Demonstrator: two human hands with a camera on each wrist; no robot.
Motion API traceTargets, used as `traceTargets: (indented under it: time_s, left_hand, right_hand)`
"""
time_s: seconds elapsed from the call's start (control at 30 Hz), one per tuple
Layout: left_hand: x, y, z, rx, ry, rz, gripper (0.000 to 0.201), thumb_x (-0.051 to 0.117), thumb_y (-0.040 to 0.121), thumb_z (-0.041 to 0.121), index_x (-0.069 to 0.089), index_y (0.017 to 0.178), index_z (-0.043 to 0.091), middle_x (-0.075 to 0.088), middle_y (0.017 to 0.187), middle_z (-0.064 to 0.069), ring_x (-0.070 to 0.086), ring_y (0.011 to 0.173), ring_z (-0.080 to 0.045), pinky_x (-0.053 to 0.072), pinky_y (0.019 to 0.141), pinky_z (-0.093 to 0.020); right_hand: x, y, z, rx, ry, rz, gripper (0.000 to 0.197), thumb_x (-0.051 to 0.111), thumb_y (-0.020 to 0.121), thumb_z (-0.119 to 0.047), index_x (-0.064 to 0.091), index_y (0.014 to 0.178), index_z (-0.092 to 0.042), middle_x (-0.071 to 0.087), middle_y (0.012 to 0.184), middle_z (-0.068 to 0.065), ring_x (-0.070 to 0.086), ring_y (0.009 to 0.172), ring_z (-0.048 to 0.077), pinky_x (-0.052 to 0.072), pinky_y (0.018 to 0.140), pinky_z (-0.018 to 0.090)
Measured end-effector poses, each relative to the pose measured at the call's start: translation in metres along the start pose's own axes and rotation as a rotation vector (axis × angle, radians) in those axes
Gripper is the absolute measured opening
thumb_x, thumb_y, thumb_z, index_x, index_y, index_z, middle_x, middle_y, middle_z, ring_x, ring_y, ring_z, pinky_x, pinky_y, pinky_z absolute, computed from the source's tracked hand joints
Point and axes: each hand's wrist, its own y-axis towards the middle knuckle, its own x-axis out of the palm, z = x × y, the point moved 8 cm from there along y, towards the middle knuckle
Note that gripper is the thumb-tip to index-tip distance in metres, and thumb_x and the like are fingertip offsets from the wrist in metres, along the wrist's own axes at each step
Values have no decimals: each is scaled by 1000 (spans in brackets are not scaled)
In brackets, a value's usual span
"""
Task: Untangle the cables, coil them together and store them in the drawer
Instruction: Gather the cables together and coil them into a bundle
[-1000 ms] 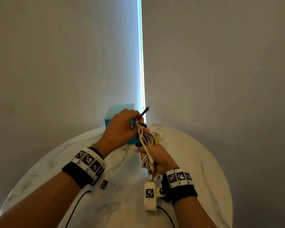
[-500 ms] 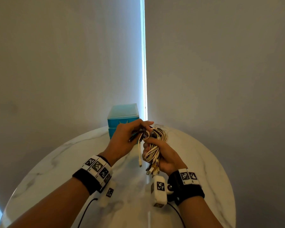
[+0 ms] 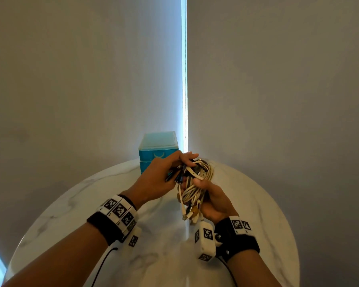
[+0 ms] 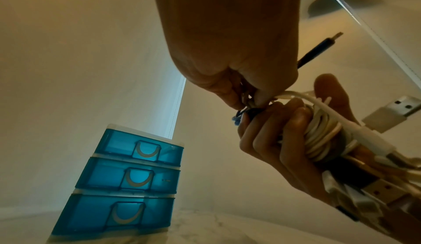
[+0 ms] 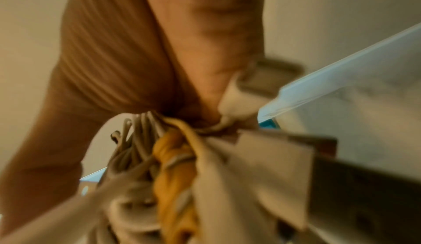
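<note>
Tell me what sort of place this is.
Probably a room at home or a small office: a round white marble-look table against a plain wall, a drawn pale roller blind, and a small blue translucent plastic three-drawer unit.

I see a dim room; the one strong source is a cold bright slit of daylight (image 3: 184, 79) beyond my hands, laying a pale streak on the marble table (image 3: 257, 204); the head view is sharp but bends at its edges; the left wrist view is warm, with the drawer unit (image 4: 127, 175) glowing blue from behind, left hand (image 4: 227, 40) in shadow; the right wrist view is smeared, cables (image 5: 173, 166) out of focus
</note>
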Motion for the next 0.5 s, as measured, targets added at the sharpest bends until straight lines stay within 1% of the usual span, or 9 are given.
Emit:
traceTargets:
  time_s: [0.07,0.13,0.23,0.27,0.3,0.37,0.4,0.43,0.5]
  left_hand:
    - [-3,0,1,-1,-24,-15,36,71,99,4,63,127,24,54,153,28,46,146,6,38,119,-17]
    - [-4,-1,3,4,-5,-38,35,67,102,3,62,129,25,50,152,35,42,146,10,35,117,-11]
    - [-1,-5,6,-9,59,-94,39,60,105,6,58,136,29,44,157,35,35,149,11,33,120,-14]
    - [1,-7,7,-20,62,-117,41,59,106,8,55,140,30,43,161,30,36,151,7,35,121,-18]
    - [4,-10,8,-33,56,-148,44,61,106,12,52,143,33,43,164,24,39,151,4,38,121,-21]
    - [13,-15,10,-55,14,-216,57,67,102,22,42,151,38,48,162,17,52,143,-1,46,116,-24]
    - [18,-17,10,-82,-36,-237,64,68,101,28,35,155,41,51,160,15,55,140,-2,49,115,-26]
    - [20,-18,10,-127,-112,-239,68,65,101,34,28,157,45,53,158,15,57,139,-2,49,115,-28]
    - [19,-14,10,-224,-310,-175,64,54,106,40,21,158,57,52,158,19,53,142,-2,45,118,-32]
  right_hand:
    - [3,1,0,-14,44,-53,102,106,60,-31,55,142,2,72,114,23,73,100,35,62,87,53]
    - [9,3,-2,-19,71,-84,119,97,65,-61,46,153,1,67,121,25,71,101,36,61,85,52]
    - [22,7,-3,14,91,-73,118,73,71,-85,51,155,-5,69,125,23,73,97,32,62,80,47]
    - [22,9,-3,27,74,-50,112,70,73,-86,57,152,-7,69,131,24,73,102,32,63,86,49]
    - [20,11,-2,35,41,-7,104,66,79,-85,61,149,-9,66,139,26,70,113,36,57,102,54]
    - [9,11,-2,26,14,117,85,53,94,-78,66,145,-11,60,150,25,59,136,41,34,125,62]
    - [5,11,-3,18,13,164,78,49,98,-72,67,144,-11,62,149,24,58,140,41,32,126,61]
    - [7,9,-4,6,12,178,71,49,100,-67,69,141,-13,65,146,23,61,138,39,39,123,59]
    - [17,7,-8,-42,7,165,55,52,101,-57,81,125,-17,73,132,20,74,120,32,61,99,45]
